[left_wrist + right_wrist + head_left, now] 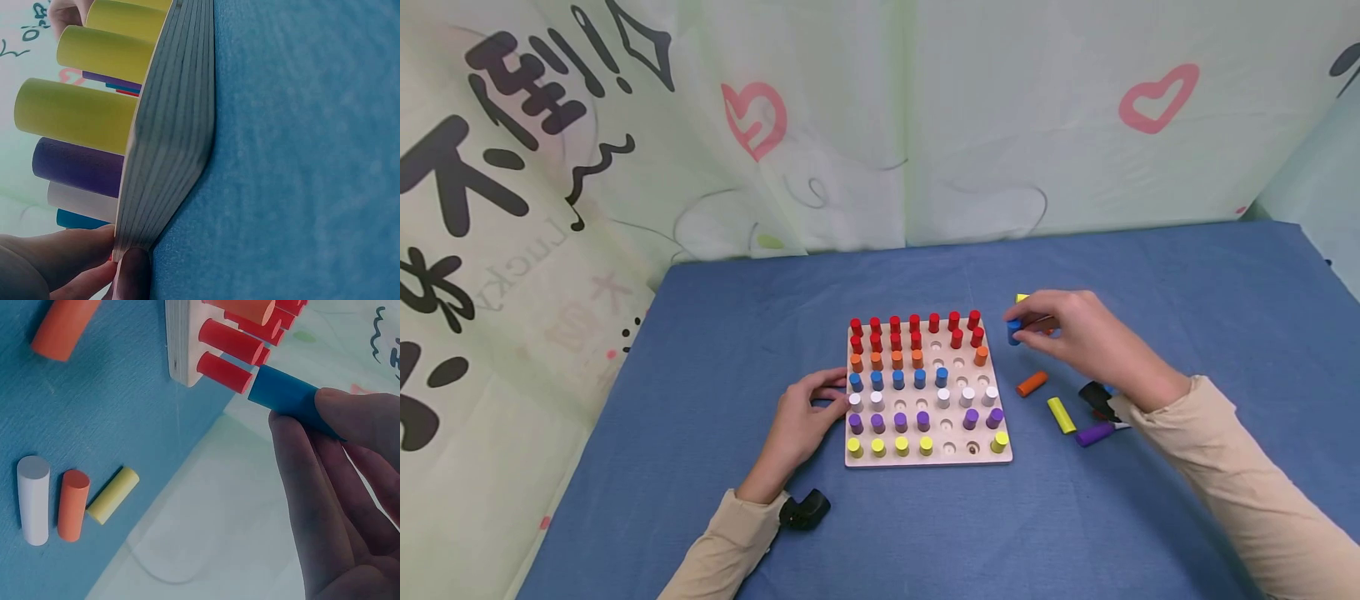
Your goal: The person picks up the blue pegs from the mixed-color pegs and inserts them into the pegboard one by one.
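A square wooden pegboard [910, 463] lies on the blue cloth, with rows of red, orange, blue, white, purple and yellow pegs and some bare holes. My left hand [801, 421] holds the board's left edge, thumb [81, 247] and fingers at its rim in the left wrist view. Off the board's right side, in the air, my right hand [1075, 329] pinches a blue peg [287, 397] between thumb and fingertips. In the right wrist view that peg overlaps the red pegs [228, 372] at the board's far right corner.
Loose pegs lie right of the board: an orange peg [1032, 383], a yellow peg [1062, 415] and a purple peg [1095, 434], others partly under the right arm. Farther back are a white peg [34, 503] and another yellow peg [114, 495]. A printed curtain [970, 125] hangs behind.
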`<state>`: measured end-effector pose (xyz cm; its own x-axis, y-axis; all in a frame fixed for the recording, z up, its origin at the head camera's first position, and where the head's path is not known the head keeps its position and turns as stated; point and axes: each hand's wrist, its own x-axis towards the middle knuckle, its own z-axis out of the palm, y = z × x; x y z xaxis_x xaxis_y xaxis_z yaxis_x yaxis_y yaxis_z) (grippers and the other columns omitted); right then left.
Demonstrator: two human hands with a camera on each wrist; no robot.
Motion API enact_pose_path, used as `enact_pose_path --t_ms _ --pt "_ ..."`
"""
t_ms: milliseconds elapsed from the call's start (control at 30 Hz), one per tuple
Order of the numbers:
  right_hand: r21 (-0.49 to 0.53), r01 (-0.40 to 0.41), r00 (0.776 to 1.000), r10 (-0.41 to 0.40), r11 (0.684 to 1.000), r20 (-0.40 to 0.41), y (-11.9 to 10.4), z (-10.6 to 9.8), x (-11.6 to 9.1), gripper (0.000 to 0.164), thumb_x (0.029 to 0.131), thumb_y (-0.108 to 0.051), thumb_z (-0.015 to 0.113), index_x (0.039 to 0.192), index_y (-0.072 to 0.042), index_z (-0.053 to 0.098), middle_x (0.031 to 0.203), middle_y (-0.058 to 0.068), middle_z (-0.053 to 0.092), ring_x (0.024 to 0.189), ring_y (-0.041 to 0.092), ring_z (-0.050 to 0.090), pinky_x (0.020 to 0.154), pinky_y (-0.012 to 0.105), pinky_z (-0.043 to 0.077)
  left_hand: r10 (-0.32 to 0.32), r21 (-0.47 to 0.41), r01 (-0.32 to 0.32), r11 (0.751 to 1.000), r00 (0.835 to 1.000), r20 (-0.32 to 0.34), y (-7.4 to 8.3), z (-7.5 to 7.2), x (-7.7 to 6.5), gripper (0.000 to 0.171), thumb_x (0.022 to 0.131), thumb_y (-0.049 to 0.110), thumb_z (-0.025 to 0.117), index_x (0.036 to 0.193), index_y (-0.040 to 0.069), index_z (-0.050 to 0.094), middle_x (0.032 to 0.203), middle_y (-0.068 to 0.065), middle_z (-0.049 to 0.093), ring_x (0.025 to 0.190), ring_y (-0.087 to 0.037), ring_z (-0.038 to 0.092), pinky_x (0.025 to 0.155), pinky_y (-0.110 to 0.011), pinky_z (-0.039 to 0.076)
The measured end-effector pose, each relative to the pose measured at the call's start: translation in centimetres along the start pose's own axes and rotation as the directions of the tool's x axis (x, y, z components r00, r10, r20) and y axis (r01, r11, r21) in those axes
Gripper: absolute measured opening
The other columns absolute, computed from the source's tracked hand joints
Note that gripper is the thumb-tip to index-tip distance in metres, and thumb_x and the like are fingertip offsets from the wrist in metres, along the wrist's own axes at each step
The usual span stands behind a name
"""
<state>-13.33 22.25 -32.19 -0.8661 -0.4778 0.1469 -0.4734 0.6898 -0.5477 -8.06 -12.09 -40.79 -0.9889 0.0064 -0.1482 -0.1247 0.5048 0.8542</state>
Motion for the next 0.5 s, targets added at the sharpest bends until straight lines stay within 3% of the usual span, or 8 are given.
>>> enact_pose_path --t_ms 500 --pt "0.018 0.033 0.999 -0.033 0.999 0.029 -0.74 0.51 0.22 0.025 0.085 0.001 0.077 0.109 -0.001 0.073 0.103 0.011 0.072 0.090 0.024 0.074 0.082 0.043 0.060 0.002 0.005 -0.002 1.000 1.000 0.004 -0.08 -0.01 0.04 0.042 0.093 0.008 0.070 0.134 0.007 0.063 0.127 -0.010 0.067 0.101 -0.020 0.066 0.084 -0.033 0.060"
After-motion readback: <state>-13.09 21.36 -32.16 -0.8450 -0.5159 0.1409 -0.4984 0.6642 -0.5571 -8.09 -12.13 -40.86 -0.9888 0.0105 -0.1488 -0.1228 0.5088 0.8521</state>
